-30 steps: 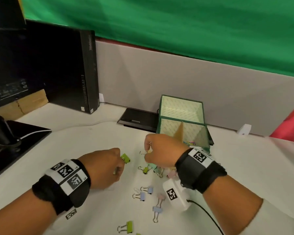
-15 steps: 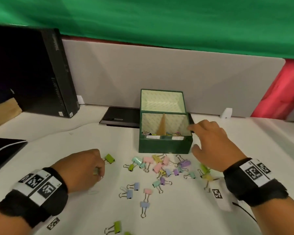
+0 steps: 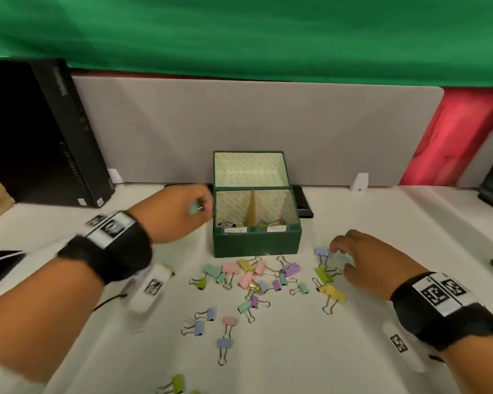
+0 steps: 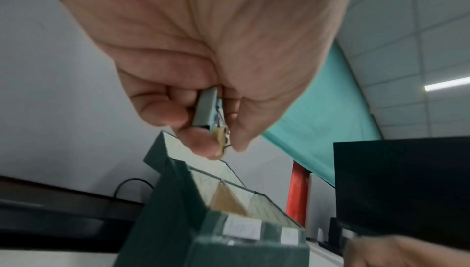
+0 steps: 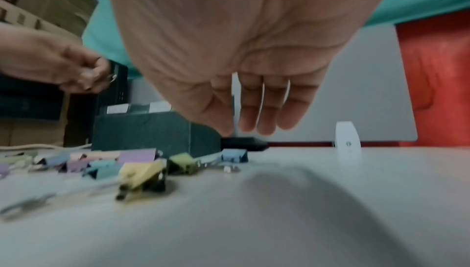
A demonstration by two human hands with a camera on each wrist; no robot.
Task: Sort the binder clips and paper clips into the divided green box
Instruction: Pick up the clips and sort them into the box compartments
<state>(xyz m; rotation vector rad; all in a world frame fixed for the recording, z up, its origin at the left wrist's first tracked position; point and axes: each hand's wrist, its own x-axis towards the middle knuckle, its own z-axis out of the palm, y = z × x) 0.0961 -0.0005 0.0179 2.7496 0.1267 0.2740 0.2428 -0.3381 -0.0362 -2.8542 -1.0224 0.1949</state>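
Here we see the green box (image 3: pixel 256 243) at the centre of the head view, its lid standing open behind it and a brown divider (image 3: pixel 252 207) splitting the inside into two compartments. The left compartment holds a small heap of clips (image 3: pixel 229 223) low against its front wall; the right one holds a tangle of coloured paper clips (image 3: pixel 271 222). Two white labels sit on the front rim, their writing too blurred to read.

Our left hand (image 3: pixel 180 214) hangs at the box's left wall, just above the rim, its fingers (image 4: pixel 162 108) and thumb pinching a pale mint binder clip (image 4: pixel 206 108). In the left wrist view something small and yellowish shows under that clip; we cannot tell what it is.

Our right hand (image 3: pixel 373 265) is at the lower right of the box, low over the worktop (image 3: pixel 353 351), fingers (image 5: pixel 269 108) relaxed and gripping nothing, their tips just beside a blue binder clip (image 3: pixel 323 252). A green binder clip (image 3: pixel 323 274) and a yellow binder clip (image 3: pixel 334 292) lie near the thumb.

The loose binder clips (image 3: pixel 248 280) lie scattered on the worktop in front of the box, in pink, mint, purple, blue, yellow and green, with a few more toward the bottom edge of the frame.
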